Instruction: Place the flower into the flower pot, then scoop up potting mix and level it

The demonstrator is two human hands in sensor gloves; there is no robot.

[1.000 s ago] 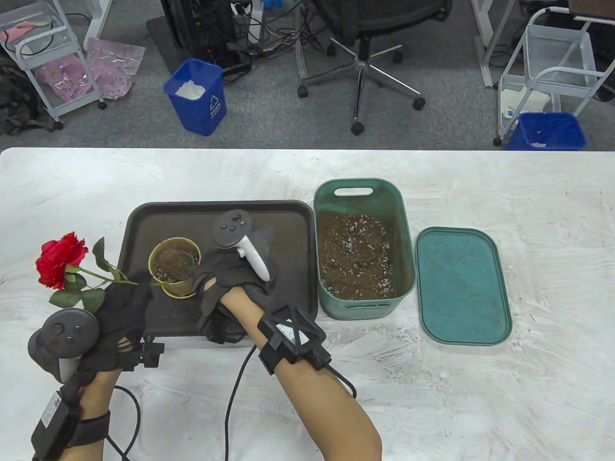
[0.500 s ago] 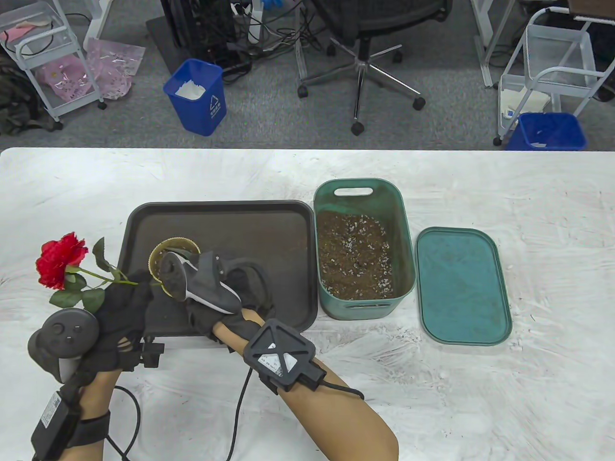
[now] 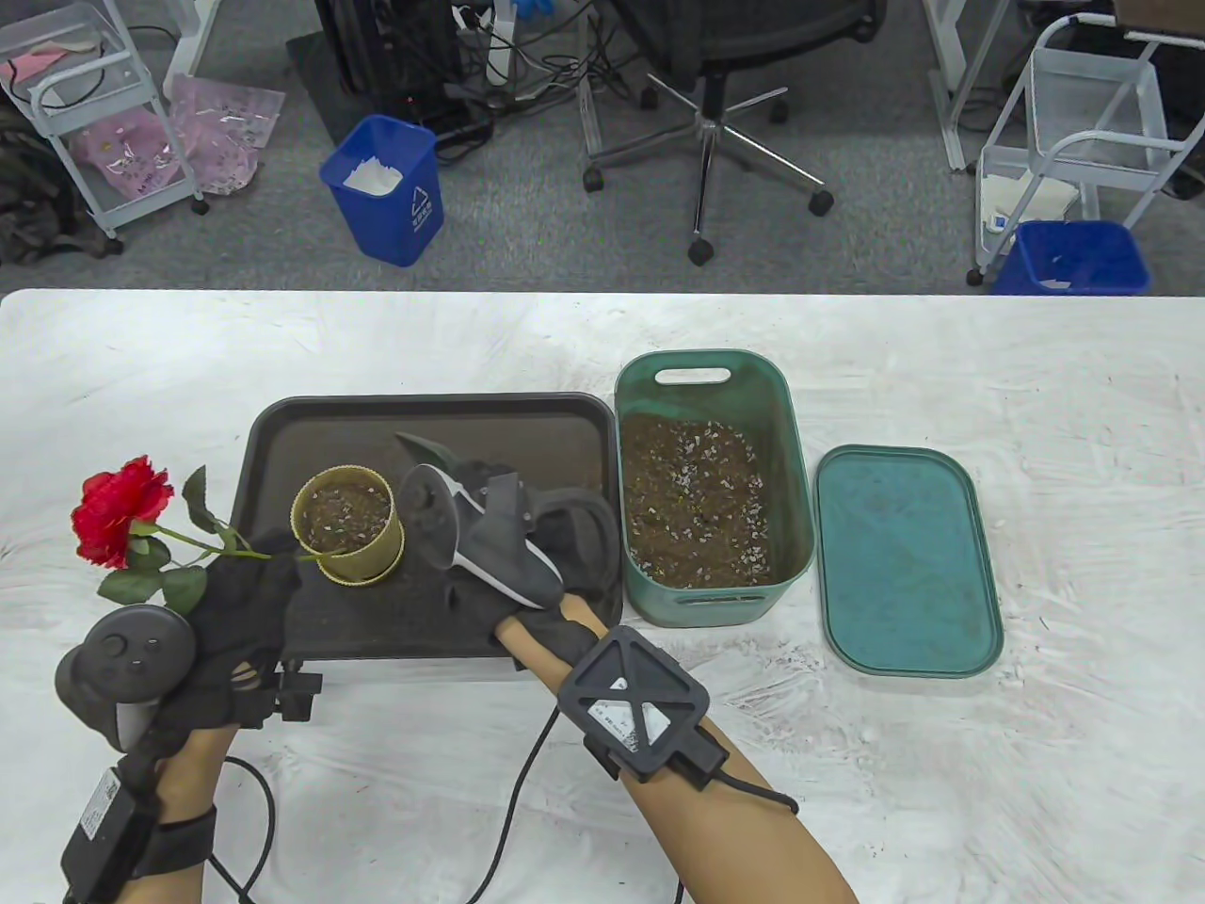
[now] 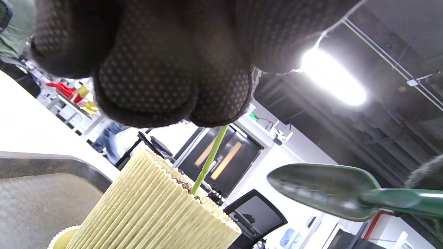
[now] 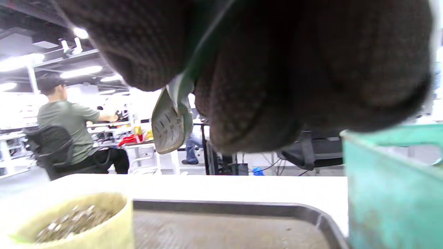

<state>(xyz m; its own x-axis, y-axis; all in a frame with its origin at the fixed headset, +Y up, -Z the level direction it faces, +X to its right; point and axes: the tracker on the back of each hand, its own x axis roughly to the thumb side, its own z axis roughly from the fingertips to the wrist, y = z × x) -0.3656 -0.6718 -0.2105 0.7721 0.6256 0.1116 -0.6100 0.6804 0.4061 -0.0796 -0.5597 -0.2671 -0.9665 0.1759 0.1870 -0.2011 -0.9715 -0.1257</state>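
A red rose (image 3: 122,508) leans out to the left, its green stem (image 4: 211,152) running down into the ribbed yellow flower pot (image 3: 345,524) on the black tray (image 3: 527,424). My left hand (image 3: 254,574) pinches the stem just left of the pot. The pot holds potting mix up near its rim. My right hand (image 3: 513,541) grips a green trowel (image 3: 425,450) right of the pot, blade pointing away from me above the tray. The trowel blade (image 4: 318,190) hangs level with the pot's top in the left wrist view. A green bin (image 3: 791,471) of potting mix sits right of the tray.
The bin's green lid (image 3: 904,560) lies flat on the white table to the right. The bin wall (image 5: 394,186) stands close beside my right hand. Chairs, carts and blue waste bins stand on the floor beyond the table's far edge.
My right hand has swung right with the trowel, off the pot and toward the bin, uncovering the mix in the pot. My left hand and the rose have stayed still.
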